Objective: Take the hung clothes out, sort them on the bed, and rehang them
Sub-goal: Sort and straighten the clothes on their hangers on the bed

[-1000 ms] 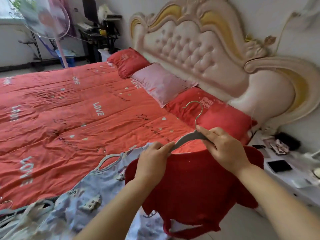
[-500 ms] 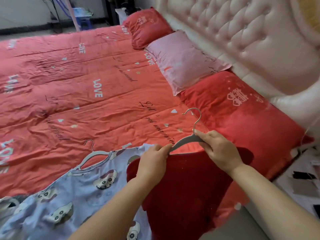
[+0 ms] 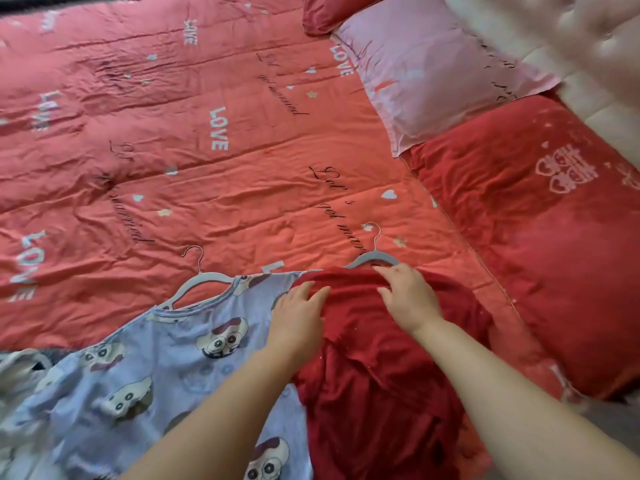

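Observation:
A dark red garment (image 3: 381,375) lies flat on the red quilt (image 3: 173,150) at the bed's near edge, still on a grey hanger (image 3: 375,256) whose hook points toward the headboard. My left hand (image 3: 298,317) rests with straight fingers on the garment's left shoulder. My right hand (image 3: 408,296) lies on the collar, fingertips touching the hanger's base. To the left lies a light blue cartoon-print garment (image 3: 138,375) on its own grey hanger (image 3: 201,282); the red garment's edge overlaps it.
A pink pillow (image 3: 433,74) and a red pillow (image 3: 536,237) line the right side below the padded headboard (image 3: 588,46). Another pale garment (image 3: 20,368) shows at the left edge. Bare quilt stretches beyond the two hangers.
The red garment, held up by its hanger in both hands before, now lies on the quilt. Both hands have let go of the hanger arms and rest on the garment. The view has tilted down.

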The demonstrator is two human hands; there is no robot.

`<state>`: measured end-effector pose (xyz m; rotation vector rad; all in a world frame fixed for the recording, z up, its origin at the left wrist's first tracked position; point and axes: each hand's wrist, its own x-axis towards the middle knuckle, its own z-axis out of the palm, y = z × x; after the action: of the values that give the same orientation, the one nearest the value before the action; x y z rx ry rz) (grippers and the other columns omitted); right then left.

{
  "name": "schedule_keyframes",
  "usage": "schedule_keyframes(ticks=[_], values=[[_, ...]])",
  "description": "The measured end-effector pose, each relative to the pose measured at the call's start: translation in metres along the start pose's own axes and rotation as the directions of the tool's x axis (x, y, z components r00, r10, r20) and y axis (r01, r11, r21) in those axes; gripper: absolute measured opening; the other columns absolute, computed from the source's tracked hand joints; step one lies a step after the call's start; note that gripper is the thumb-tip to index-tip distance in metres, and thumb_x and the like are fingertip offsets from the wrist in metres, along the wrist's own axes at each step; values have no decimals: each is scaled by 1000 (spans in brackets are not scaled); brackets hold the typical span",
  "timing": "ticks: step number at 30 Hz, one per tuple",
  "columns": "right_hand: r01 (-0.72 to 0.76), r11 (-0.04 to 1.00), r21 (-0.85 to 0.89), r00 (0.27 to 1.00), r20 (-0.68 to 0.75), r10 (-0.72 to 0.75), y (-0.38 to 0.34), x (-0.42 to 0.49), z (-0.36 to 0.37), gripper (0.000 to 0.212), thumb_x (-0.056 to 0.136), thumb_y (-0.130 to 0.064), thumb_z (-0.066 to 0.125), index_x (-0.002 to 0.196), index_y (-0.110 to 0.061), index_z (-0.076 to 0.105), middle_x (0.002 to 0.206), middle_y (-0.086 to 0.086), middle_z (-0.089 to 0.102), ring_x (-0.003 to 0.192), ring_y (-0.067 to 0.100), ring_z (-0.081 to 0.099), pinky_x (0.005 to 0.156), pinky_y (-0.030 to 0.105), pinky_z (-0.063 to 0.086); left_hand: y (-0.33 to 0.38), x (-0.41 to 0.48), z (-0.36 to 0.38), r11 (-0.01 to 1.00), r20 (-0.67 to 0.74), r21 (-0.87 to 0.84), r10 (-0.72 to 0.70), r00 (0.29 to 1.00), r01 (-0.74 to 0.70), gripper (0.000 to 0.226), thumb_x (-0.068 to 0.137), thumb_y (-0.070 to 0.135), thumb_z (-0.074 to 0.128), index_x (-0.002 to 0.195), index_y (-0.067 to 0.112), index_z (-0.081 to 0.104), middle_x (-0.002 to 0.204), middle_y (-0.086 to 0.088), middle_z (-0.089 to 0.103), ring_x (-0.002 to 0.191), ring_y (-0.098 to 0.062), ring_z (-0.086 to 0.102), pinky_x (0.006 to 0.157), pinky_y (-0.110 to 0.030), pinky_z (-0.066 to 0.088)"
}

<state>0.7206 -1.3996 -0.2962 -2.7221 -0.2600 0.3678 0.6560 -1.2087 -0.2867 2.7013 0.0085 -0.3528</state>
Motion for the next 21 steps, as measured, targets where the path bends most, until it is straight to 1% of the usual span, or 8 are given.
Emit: schedule_keyframes(ticks=[4,7,10,12,14,15,18,21], values=[[-8,1000,27,992,126,4,-11,-36,35,40,91,-23,55,132,-21,52,125,6,53,117,26,47,102,35,36,-10,-20,3,999,31,-19,-39,999,40,56,86,15,54,140,23,41,143,-2,39,131,-22,36,108,-30,27],[11,1000,24,983,181,-16,-24,-56,47,39,92,-25,53,131,-22,52,125,3,53,116,24,47,101,33,37,-18,-34,-7,996,22,-23,-80,997,81,53,87,14,53,139,22,43,140,-3,41,130,-23,38,103,-30,29],[55,998,38,981,183,-61,-48,-67,49,38,90,-23,56,127,-19,56,121,6,56,113,29,50,97,37,40,-29,-48,-18,993,20,37,-113,993,112,53,90,19,50,141,27,37,143,1,37,130,-20,37,101,-29,28],[87,995,50,981,169,-94,-67,-72,49,36,89,-22,58,125,-17,58,118,7,57,110,31,52,94,39,42,-39,-60,-27,990,17,28,-137,990,137,51,89,17,52,138,25,42,139,-2,42,126,-23,40,99,-31,30],[118,992,52,977,172,-125,-90,-76,49,36,90,-22,58,126,-18,58,118,5,57,110,29,51,94,38,41,-50,-74,-36,987,-7,-18,-159,987,159,48,86,10,56,133,20,50,130,-8,50,120,-29,47,94,-37,34],[135,990,52,974,175,-142,-102,-79,49,36,90,-23,57,126,-18,57,119,5,56,111,28,51,95,37,41,-58,-82,-41,985,-15,-25,-171,985,170,48,85,9,57,132,19,52,129,-8,51,120,-30,47,93,-38,35],[199,979,49,963,178,-204,-141,-86,57,35,90,-22,56,125,-17,58,120,4,56,111,28,51,95,38,41,-86,-110,-57,980,-23,-3,-199,980,199,50,88,15,55,136,25,45,139,1,43,126,-21,41,99,-31,31],[245,969,18,947,212,-243,-187,-97,67,36,92,-24,52,128,-21,53,124,0,53,112,23,48,96,34,39,-122,-140,-75,968,-55,4,-251,966,251,51,90,17,52,138,26,40,142,1,39,128,-21,37,101,-29,27]])
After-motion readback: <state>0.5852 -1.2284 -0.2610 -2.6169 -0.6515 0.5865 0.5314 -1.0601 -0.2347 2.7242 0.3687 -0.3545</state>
